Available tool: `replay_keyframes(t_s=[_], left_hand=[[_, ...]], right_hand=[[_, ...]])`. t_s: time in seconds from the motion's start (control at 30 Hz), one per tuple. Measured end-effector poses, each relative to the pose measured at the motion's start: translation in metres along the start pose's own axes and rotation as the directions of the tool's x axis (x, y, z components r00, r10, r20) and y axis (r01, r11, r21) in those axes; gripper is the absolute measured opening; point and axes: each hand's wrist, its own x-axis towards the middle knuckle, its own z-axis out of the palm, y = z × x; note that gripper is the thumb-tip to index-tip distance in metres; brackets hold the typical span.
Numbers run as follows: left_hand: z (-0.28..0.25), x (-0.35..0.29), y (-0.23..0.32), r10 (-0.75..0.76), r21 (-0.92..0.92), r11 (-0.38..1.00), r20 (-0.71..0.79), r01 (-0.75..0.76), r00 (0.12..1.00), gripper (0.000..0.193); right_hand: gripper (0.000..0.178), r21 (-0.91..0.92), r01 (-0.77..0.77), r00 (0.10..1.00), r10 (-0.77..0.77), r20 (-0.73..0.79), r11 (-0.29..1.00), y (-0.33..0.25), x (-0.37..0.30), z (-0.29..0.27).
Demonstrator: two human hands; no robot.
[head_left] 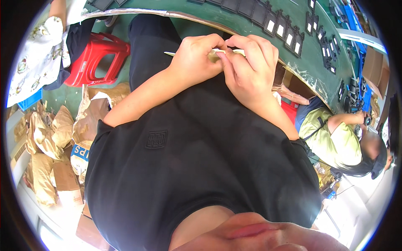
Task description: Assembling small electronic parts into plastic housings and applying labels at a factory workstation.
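Note:
My left hand [196, 60] and my right hand [251, 62] meet in front of my body, just short of the table edge. Fingers and thumbs on both sides are pinched together on a thin, pale yellowish strip [168, 53], perhaps of paper or backing. One pointed end of it sticks out to the left of my left hand. More of the pale piece shows between the fingertips, but the fingers hide most of it. Beyond my hands, a row of flat black plastic parts [258, 16] lies on the green table [305, 62], some with white rectangles on them.
More black parts [322, 35] lie farther right on the table. A red plastic stool [100, 58] stands at left near another person. Brown paper bags [46, 129] and cartons [67, 175] crowd the left floor. At right a person in a yellow-green top [335, 142] works along the table.

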Motion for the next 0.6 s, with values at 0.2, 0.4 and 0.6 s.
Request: replay_keyframes(t_s=[0.2,0.4,0.6], left_hand=[[-0.003,0.004,0.000,0.128,0.040,0.992,-0.150,-0.124,0.980,0.020],[0.001,0.000,-0.012,0.178,0.073,0.983,-0.190,-0.167,0.966,0.018],[-0.007,-0.006,-0.016,-0.148,0.183,0.973,0.039,0.138,0.988,0.028]], right_hand=[[0.015,-0.050,-0.078,0.997,0.076,-0.026,0.996,0.006,0.007,0.001],[0.015,-0.061,-0.050,0.999,0.049,-0.008,0.997,0.006,0.007,0.009],[0.020,0.566,-0.019,0.984,-0.083,0.155,0.824,0.004,0.020,-0.005]])
